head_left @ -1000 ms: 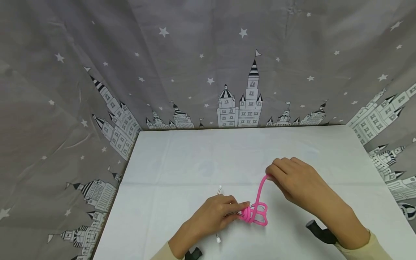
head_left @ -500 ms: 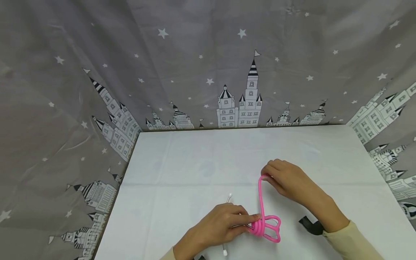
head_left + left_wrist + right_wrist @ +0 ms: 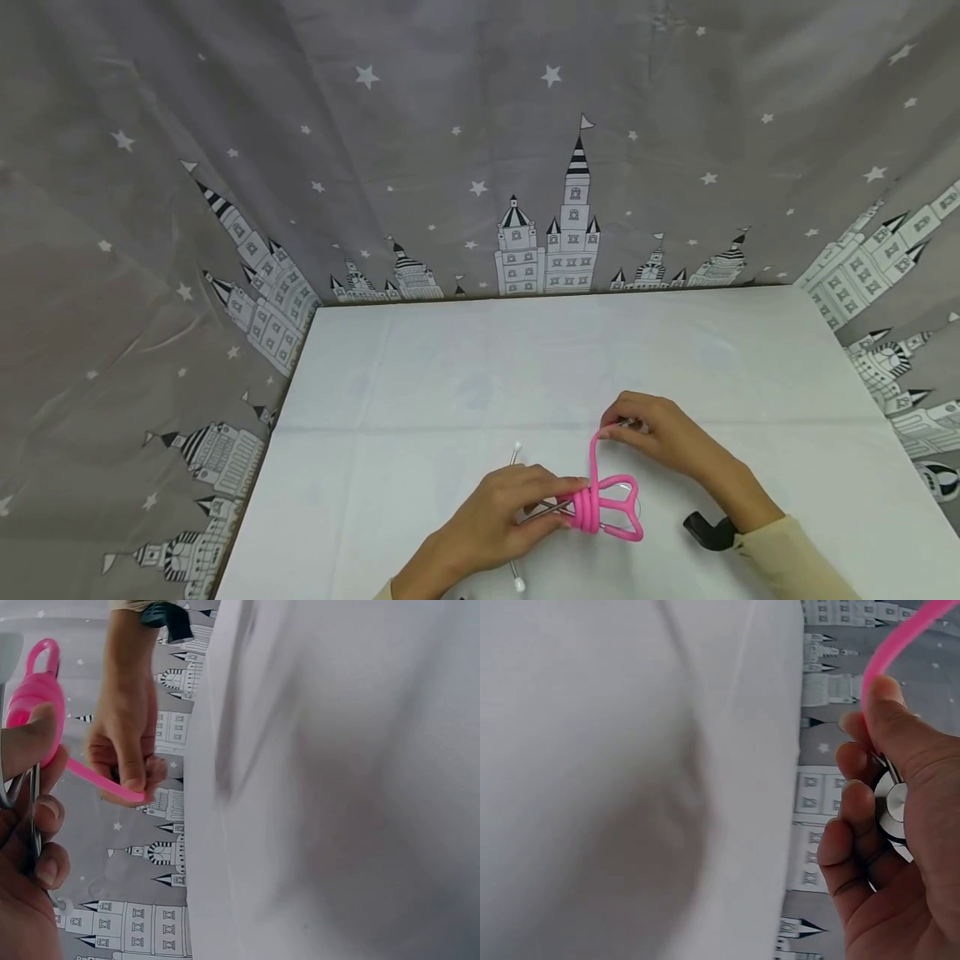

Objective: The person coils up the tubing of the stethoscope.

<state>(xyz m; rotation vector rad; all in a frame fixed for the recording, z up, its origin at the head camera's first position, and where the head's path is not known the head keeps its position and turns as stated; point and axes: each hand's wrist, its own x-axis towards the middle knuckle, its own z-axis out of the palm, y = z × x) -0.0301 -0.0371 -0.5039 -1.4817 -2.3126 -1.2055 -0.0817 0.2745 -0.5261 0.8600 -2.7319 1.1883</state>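
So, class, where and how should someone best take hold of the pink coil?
Probably a pinch across the wound turns, coming from the person's left: they bunch compactly there, whereas loops spread open rightward and a single strand leads off the far side.

The head view faces forward and down from above the left fingers point(image 3: 562, 485) and right fingers point(image 3: 617, 408), farthest off. The 2 wrist views look past their own fingers from close by; all 3 share the pink stethoscope tube point(image 3: 588, 510) and patterned backdrop point(image 3: 420, 108).
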